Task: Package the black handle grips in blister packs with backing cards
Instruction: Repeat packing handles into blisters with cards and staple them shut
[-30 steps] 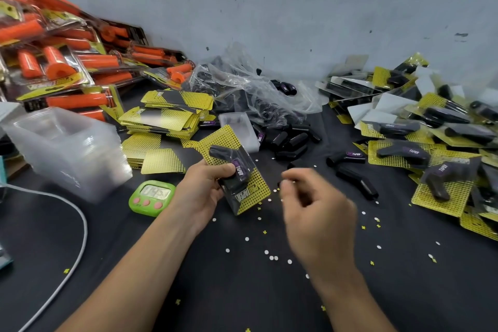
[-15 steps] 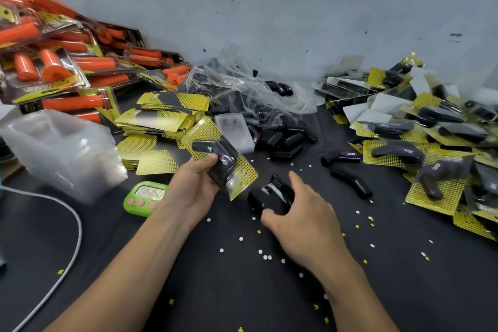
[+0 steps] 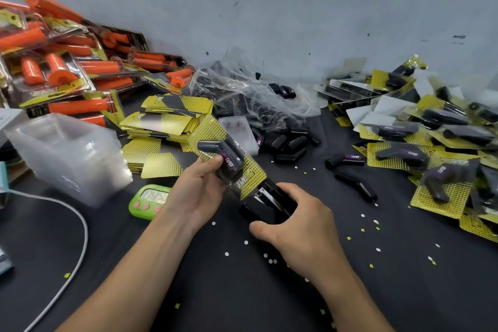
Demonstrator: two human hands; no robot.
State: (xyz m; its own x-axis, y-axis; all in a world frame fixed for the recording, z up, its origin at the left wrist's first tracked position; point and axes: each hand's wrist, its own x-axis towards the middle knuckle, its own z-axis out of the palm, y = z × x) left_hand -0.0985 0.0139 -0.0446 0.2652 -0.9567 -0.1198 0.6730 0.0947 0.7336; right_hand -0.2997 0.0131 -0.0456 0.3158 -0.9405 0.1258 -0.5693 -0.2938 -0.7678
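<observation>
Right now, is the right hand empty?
No, the right hand grips a black stapler at the lower end of the blister pack that the left hand holds.

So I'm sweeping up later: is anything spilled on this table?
Yes: small white and yellow paper bits lie scattered across the dark tabletop around the right hand and stapler, like punch waste.

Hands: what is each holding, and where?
The left hand grips the blister pack by its bubble; right hand wraps the black stapler round its body.
</observation>
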